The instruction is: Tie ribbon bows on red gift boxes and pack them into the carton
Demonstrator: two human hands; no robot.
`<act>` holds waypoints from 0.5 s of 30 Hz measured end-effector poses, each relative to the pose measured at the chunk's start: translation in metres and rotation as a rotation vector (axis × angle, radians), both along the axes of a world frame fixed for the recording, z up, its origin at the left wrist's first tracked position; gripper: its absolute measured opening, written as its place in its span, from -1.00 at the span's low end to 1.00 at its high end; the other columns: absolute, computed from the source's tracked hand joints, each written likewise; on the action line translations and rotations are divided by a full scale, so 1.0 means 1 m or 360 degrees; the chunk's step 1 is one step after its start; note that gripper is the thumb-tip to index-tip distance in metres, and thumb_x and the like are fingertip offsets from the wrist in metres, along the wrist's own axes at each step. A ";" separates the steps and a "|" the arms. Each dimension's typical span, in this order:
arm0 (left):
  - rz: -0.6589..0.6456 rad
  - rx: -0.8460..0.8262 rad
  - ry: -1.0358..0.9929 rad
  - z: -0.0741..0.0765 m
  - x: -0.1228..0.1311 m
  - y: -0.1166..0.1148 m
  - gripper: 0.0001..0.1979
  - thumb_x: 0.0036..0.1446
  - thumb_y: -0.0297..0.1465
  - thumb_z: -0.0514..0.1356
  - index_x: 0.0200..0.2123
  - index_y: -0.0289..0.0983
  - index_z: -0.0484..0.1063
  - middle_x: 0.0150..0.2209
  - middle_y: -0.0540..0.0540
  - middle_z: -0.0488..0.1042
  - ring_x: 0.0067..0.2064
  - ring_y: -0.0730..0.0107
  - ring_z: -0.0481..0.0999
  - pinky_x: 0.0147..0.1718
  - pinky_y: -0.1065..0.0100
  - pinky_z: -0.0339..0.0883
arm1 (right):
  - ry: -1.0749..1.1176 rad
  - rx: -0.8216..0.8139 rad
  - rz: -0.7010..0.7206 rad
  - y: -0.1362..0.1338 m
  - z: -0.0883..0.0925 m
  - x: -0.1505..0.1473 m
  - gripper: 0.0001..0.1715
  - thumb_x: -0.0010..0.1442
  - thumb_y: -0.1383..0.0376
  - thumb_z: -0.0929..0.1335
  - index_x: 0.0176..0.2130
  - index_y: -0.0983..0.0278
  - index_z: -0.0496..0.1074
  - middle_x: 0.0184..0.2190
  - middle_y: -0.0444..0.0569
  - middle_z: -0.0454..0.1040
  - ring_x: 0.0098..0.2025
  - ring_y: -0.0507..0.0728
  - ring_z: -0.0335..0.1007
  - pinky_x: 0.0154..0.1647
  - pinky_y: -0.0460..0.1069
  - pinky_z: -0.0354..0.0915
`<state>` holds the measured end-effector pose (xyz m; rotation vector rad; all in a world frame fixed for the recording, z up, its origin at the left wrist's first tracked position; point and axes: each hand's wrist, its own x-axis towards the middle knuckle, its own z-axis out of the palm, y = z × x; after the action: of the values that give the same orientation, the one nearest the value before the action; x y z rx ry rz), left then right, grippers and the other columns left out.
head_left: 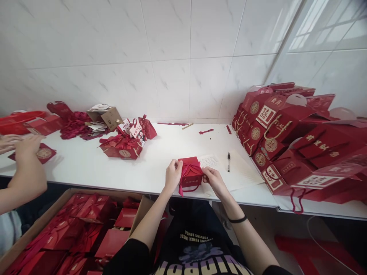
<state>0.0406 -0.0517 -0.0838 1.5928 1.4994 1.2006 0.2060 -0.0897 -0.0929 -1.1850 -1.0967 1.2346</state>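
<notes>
Pinching a red box point(193, 179) at the frame's lower centre, the left hand point(172, 177) and right hand point(213, 178) each clamped a grip on opposite edges, I judged to steady it without crushing its ribbon bow point(190, 167).

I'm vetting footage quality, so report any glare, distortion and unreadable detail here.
Head view: window-like reflections glare off the wall tiles at upper right; head view: wide-angle stretch seems to distort the gift bags toward the right edge; head view: writing on the sheet behind the red box is too small to read.
</notes>
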 end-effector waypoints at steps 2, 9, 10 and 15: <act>0.0002 0.0013 0.0004 0.001 0.000 -0.001 -0.73 0.15 -0.26 0.03 -0.56 -0.22 0.14 -0.57 0.09 0.25 -0.49 0.45 0.27 -0.42 0.41 0.10 | -0.0045 0.0040 -0.0025 -0.006 0.000 -0.002 -0.41 -0.06 -0.17 0.34 -0.64 0.23 0.13 -0.73 -0.21 0.13 -0.64 -0.01 0.03 -0.57 -0.07 0.04; 0.0015 -0.0006 -0.0159 0.001 0.000 0.000 -0.71 0.17 -0.23 0.05 -0.55 -0.23 0.16 -0.57 0.08 0.24 -0.48 0.43 0.27 -0.41 0.39 0.11 | -0.0197 0.0113 0.0055 -0.026 0.002 -0.011 -0.50 -0.05 -0.05 0.38 -0.68 0.27 0.30 -0.71 -0.09 0.33 -0.59 0.05 0.23 -0.45 -0.05 0.17; 0.0028 -0.0016 -0.0218 -0.001 -0.001 -0.002 -0.70 0.18 -0.20 0.03 -0.53 -0.23 0.16 -0.55 0.07 0.25 -0.46 0.42 0.29 -0.40 0.38 0.13 | -0.0195 0.0120 0.0075 -0.028 0.001 -0.011 -0.51 -0.06 -0.05 0.38 -0.67 0.28 0.32 -0.69 -0.07 0.36 -0.55 0.07 0.27 -0.40 -0.04 0.20; 0.0020 -0.0075 -0.0520 -0.017 -0.006 -0.027 -0.61 0.09 -0.04 0.08 -0.50 -0.24 0.19 -0.53 0.05 0.25 -0.45 0.42 0.29 -0.41 0.37 0.20 | -0.0112 0.0098 0.0158 -0.030 -0.007 -0.005 -0.47 -0.12 -0.13 0.38 -0.57 0.29 0.35 -0.57 -0.02 0.46 -0.43 0.14 0.40 -0.29 0.02 0.30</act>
<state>0.0350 -0.0792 -0.1008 1.2844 1.3174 1.3477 0.2006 -0.1195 -0.1000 -1.1461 -1.2498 1.2336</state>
